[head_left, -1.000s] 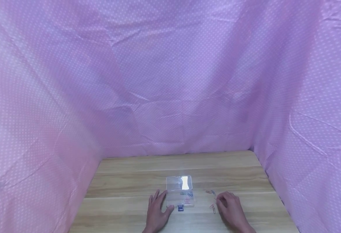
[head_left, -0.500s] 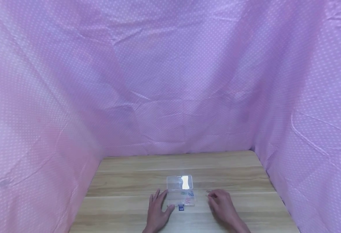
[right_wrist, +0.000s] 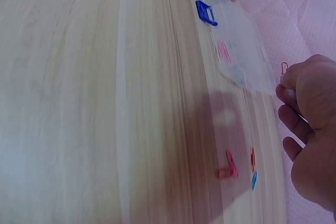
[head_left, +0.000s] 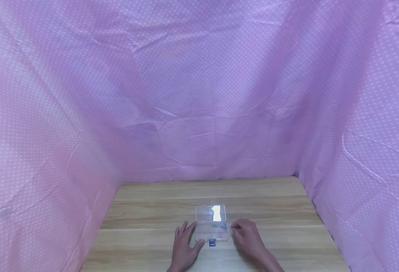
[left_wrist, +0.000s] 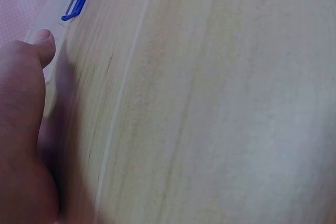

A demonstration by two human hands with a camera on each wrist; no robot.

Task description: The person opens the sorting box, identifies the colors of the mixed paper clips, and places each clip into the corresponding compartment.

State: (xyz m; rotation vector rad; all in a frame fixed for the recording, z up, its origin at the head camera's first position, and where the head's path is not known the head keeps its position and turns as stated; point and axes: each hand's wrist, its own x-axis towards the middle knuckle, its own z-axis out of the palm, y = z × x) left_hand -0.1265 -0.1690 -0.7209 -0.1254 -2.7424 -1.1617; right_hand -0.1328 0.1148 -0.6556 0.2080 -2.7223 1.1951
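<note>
A clear plastic box lies with its lid folded back and a blue latch at its front. My left hand holds the box's left end, its thumb at the front corner and a fingertip at the back corner. Green, blue and pink paper clips lie in the right-hand compartments, the pink ones near the front. Just off the box's right side, my right hand pinches a red paper clip between thumb and forefinger; the clip points toward the box.
On the wooden tabletop, under the right hand, lie a pink paper clip, an orange one, a red one and a blue one. Pink dotted cloth hangs around the table's back and sides.
My right hand has moved left from the loose clips to the box's right edge, carrying the red paper clip. The left hand and the box have stayed in place.
</note>
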